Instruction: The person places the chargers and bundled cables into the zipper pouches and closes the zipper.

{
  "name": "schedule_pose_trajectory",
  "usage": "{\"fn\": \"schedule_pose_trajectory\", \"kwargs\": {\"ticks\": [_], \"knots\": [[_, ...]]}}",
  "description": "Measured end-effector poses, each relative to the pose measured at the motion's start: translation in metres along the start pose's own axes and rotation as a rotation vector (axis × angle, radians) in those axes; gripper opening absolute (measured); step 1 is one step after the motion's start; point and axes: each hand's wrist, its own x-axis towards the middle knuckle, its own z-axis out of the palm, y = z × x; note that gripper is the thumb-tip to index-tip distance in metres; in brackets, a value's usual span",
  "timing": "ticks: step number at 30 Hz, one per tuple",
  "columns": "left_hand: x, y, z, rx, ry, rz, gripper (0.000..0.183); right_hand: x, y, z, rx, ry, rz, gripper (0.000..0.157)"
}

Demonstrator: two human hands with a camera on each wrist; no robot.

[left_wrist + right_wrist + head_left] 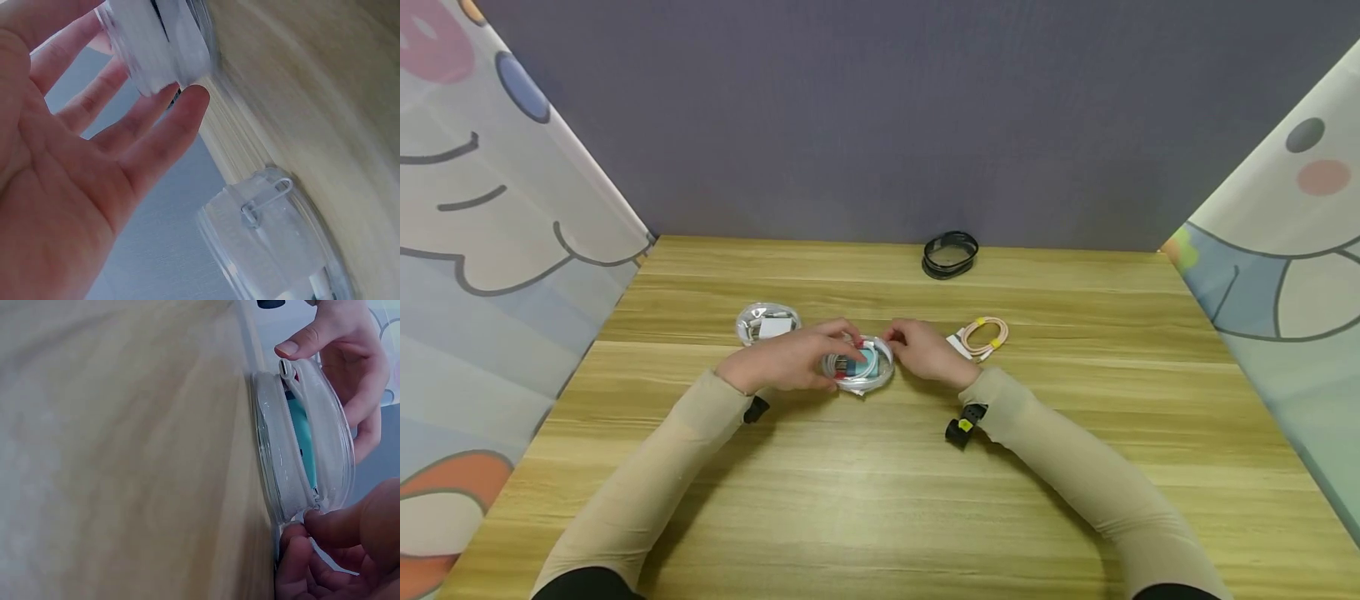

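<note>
A round clear zip pouch (pixel 886 367) with a whitish zip band lies between my hands. Through its partly open zip, a teal item (pixel 302 434) and the metal plug end of a white cable (pixel 285 370) show. My left hand (pixel 793 358) holds the pouch's left side, thumb near the plug and fingers round the far side. At the opposite end, my right hand (pixel 925 352) pinches the zip's pull between thumb and index finger; the pull itself is mostly hidden.
Left of the pouch sits a second clear round pouch (pixel 262 237) with a white block (pixel 775 327) inside. A pinkish coiled cable (pixel 972 337) with yellow ties lies past my right hand. A black coiled cable (pixel 931 268) is near the dark back panel (pixel 880 125).
</note>
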Motion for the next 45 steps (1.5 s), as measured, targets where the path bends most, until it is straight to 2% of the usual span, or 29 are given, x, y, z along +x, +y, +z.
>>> {"fn": "schedule_pose_trajectory", "kwargs": {"ticks": [6, 9, 14, 18, 28, 35, 41, 45], "knots": [[0.0, 0.0, 0.002, 0.055, 0.029, 0.008, 0.052, 0.002, -0.001, -0.002, 0.017, 0.005, -0.005, 0.019], [0.002, 0.001, 0.004, 0.094, 0.045, 0.023, 0.059, 0.003, 0.0, -0.003, 0.034, -0.005, -0.006, 0.019], [0.009, 0.004, 0.006, 0.2, -0.01, 0.048, 0.073, 0.003, 0.0, -0.005, 0.129, -0.059, 0.028, 0.018], [0.011, 0.008, 0.006, 0.258, -0.037, 0.018, 0.074, 0.0, 0.0, -0.006, 0.259, -0.113, 0.06, 0.018], [0.01, 0.013, 0.008, 0.287, -0.029, -0.051, 0.068, -0.013, 0.003, -0.007, 0.493, -0.197, 0.163, 0.02], [0.009, 0.013, 0.01, 0.308, -0.002, -0.046, 0.061, -0.03, 0.002, -0.006, 0.522, -0.218, 0.18, 0.02], [0.01, 0.013, 0.014, 0.314, 0.01, -0.066, 0.062, -0.051, 0.0, 0.0, 0.563, -0.246, 0.175, 0.02], [0.011, 0.014, 0.014, 0.313, 0.011, -0.077, 0.064, -0.057, -0.001, 0.004, 0.599, -0.246, 0.178, 0.02]]}}
